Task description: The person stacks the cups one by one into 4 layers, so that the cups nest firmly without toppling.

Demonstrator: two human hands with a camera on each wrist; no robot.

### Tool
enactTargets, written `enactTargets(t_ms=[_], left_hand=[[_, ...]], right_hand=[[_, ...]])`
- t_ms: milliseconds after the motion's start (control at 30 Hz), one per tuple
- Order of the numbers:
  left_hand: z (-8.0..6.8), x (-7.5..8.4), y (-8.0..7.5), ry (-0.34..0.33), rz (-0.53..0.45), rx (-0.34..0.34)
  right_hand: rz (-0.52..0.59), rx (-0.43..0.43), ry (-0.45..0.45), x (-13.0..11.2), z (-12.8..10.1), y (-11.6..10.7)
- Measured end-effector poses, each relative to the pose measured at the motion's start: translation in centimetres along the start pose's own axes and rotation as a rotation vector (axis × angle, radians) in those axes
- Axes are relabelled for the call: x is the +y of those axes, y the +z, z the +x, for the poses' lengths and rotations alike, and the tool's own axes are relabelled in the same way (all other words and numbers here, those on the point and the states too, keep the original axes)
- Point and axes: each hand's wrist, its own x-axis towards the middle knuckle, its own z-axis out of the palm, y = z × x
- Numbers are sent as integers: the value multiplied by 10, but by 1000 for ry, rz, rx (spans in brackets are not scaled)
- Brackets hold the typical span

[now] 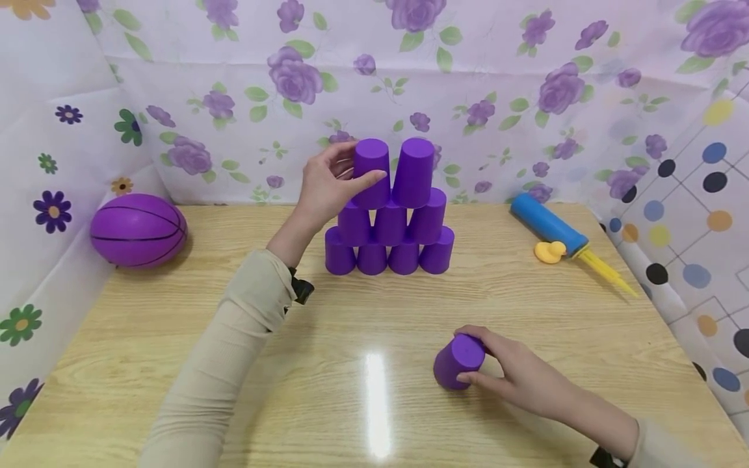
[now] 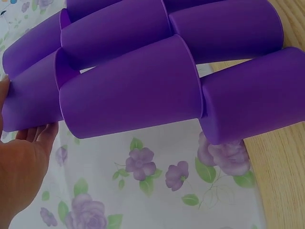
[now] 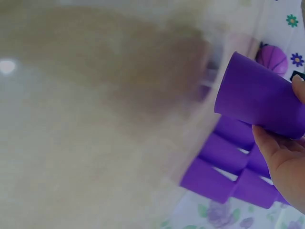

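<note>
Purple cups stand upside down in a stepped stack: a bottom row of several [image 1: 341, 255], a row of three [image 1: 390, 222] above, and two on top. My left hand [image 1: 326, 183] grips the left top cup [image 1: 372, 156], thumb across its front and fingers behind. Beside it sits the right top cup [image 1: 415, 172], which the hand does not hold. Nearer to me, in front of the stack and to the right, my right hand [image 1: 523, 374] grips another purple cup [image 1: 459, 361] between thumb and fingers. That cup [image 3: 259, 95] tilts, base up, close over the table in the head view.
On the wooden table [image 1: 234, 325], a purple ball [image 1: 138, 231] lies at the far left. A blue pump [image 1: 547, 224] with a yellow nozzle and a yellow toy duck [image 1: 550, 252] lie at the right. Flowered cloth [image 1: 351, 84] hangs close behind the stack.
</note>
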Motion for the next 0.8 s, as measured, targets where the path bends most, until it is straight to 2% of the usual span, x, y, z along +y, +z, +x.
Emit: enactTargets(t_ms=[100,200,367,567,667,800], left_hand=[[1,1,1,-12,8,-14],[2,1,2,-18,14,-22],[2,1,2,-13,31,-21],[2,0,0,-6,28,-13],[2,-2,0,7,27,-1],[0,-3,0,33,19,10]], right_hand=[[-20,22,-50,-10,10,-7],[-93,60,-108,-24,20,-20],[-210,184,-299,-49,42,-49],[-187,295,-478,-75,69,-77],[-196,370,-526,-81,85,-90],[-217,443,-502,-88,105,-108]])
